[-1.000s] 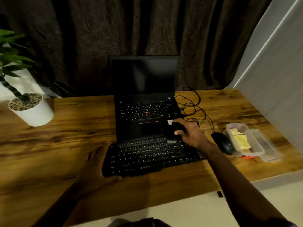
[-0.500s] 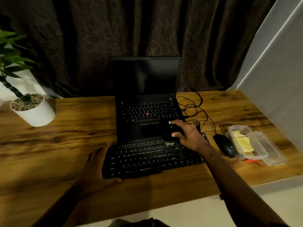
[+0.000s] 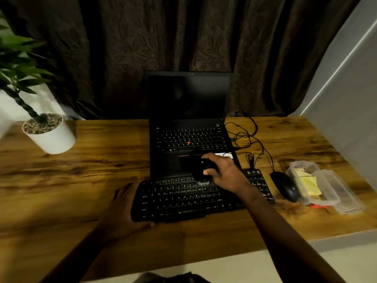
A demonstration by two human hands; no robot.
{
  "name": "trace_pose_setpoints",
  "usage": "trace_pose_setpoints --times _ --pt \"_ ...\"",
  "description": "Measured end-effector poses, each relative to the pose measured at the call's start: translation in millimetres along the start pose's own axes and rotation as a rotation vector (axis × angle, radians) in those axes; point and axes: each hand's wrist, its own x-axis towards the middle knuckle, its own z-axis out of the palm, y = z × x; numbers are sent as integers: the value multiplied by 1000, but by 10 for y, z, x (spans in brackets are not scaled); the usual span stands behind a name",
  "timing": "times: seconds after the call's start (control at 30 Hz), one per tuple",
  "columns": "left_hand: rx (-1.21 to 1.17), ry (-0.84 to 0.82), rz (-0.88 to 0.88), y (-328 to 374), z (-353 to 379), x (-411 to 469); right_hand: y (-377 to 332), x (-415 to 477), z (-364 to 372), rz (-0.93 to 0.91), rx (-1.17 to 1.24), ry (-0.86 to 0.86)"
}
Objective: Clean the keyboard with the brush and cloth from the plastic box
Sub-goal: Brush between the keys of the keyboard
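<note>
The black keyboard (image 3: 175,203) lies flat on the wooden counter (image 3: 91,164), its long side running left to right, and the dark-handled brush (image 3: 204,170) stands over its upper key rows right of centre, pale bristles down on the keys. The right grip (image 3: 226,172) is closed round the brush handle, thumb on the near side and fingers wrapped over the top, with the forearm crossing the keyboard's right part. The left grip (image 3: 124,209) lies against the keyboard's left end, fingers straight and flat along the counter, the thumb touching the keyboard's front left corner; it holds nothing. Directly behind the keyboard, touching or nearly touching its back edge, stands an open laptop (image 3: 187,103) with a dark screen. Just right of the keyboard sits a black mouse (image 3: 284,186), and its thin black cables (image 3: 246,137) loop in a tangle behind the keyboard's right end. Right of the keyboard, beyond the mouse, is the clear plastic box (image 3: 293,168), uncovered, with the yellow cloth (image 3: 309,184) inside; its clear lid (image 3: 346,199) lies beside it on the far side from the keyboard. Well left of the keyboard and farther back stands a white plant pot (image 3: 51,135) topped with pebbles. A dark patterned curtain (image 3: 183,37) hangs behind the counter.
</note>
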Motion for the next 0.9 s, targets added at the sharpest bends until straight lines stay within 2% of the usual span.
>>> trace_pose_setpoints --times 0.2,0.27,0.43,0.57,0.77,0.9 --pt "-17 16 1 -2 0 -19 259 -118 -230 74 -124 19" --pt "-24 25 8 28 -15 -27 187 -111 -173 47 -146 31" --pt "-36 16 7 51 -35 -22 -93 50 192 -40 -101 -27" --pt "-24 -7 -20 16 -17 -14 -168 79 230 -59 46 -17" --pt "-18 8 -24 34 -24 -20 -16 -28 46 -35 -50 21" --pt "-49 2 -45 46 -30 -27 -195 2 193 -86 -74 10"
